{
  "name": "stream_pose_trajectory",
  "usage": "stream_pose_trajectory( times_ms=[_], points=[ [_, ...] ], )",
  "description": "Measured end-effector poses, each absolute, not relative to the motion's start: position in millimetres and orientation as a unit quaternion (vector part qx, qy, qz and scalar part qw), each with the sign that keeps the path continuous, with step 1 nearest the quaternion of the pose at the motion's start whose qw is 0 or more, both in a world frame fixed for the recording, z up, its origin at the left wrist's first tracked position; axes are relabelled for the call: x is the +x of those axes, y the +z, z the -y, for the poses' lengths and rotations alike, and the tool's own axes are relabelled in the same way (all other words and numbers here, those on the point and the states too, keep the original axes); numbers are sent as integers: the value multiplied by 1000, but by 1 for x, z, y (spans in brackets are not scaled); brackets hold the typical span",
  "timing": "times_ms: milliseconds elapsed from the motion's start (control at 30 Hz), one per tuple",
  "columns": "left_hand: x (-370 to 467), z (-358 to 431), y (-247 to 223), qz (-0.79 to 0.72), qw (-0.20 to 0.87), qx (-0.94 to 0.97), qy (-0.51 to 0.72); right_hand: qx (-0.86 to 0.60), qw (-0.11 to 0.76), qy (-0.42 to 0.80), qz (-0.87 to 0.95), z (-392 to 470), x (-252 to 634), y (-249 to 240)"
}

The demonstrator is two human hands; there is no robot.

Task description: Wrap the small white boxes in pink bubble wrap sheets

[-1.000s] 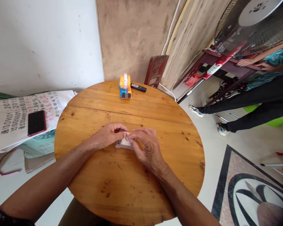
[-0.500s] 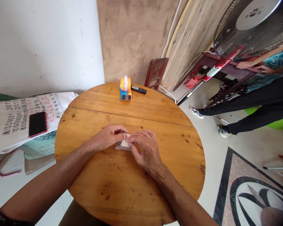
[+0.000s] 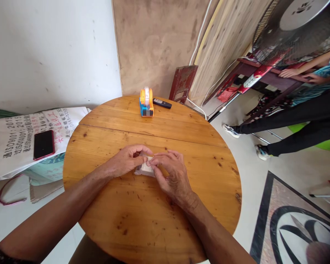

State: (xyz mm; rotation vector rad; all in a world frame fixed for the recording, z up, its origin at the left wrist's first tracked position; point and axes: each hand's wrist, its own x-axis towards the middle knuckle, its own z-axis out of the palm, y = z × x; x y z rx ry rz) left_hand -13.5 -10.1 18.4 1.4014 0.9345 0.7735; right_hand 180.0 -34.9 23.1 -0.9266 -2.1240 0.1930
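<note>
A small white package [image 3: 146, 169], seemingly wrapped in clear plastic, rests on the round wooden table [image 3: 121, 216]. My left hand [image 3: 128, 160] grips it from the left, the thumb lying on its top and the fingers curled behind. From the right, my right hand [image 3: 172, 172] bends over it with the fingertips meeting at the package's upper face. Both hands are closed around it and cover its far and right parts. What exactly is inside the wrapping cannot be made out.
An orange and blue tape dispenser [image 3: 146, 102] and a dark remote control [image 3: 162, 103] lie at the table's far edge. To the left, a phone [image 3: 44, 144] rests on printed white sacks [image 3: 13, 146]. At right stand a fan [image 3: 294, 33] and a person in black trousers [image 3: 299, 117].
The hands stay at the package with only a slight shift of the fingers; the right hand has moved marginally rightward. The whole view has turned a little.
</note>
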Motion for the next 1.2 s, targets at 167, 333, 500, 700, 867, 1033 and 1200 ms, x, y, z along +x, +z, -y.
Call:
stream_pose_trajectory(
  times_ms=[167, 333, 500, 700, 867, 1033, 1200],
  points=[
    [-13, 9, 20, -405, 597, 611, 325, -366, 381, 51, 848, 35, 181, 23],
    [-12, 9, 20, -405, 606, 603, 323, -357, 372, 14, 857, 36, 179, 25],
    [-12, 9, 20, -410, 612, 594, 325, -357, 353, -4, 865, 37, 178, 23],
    [-13, 10, 20, -409, 610, 596, 323, -349, 342, -24, 872, 38, 179, 23],
    [-12, 10, 21, -409, 613, 594, 322, -348, 370, -18, 861, 36, 178, 23],
    [-11, 10, 22, -416, 611, 588, 327, -351, 358, -27, 865, 36, 177, 23],
    [-11, 10, 21, -412, 615, 586, 329, -358, 365, -6, 859, 36, 176, 22]
  ],
)
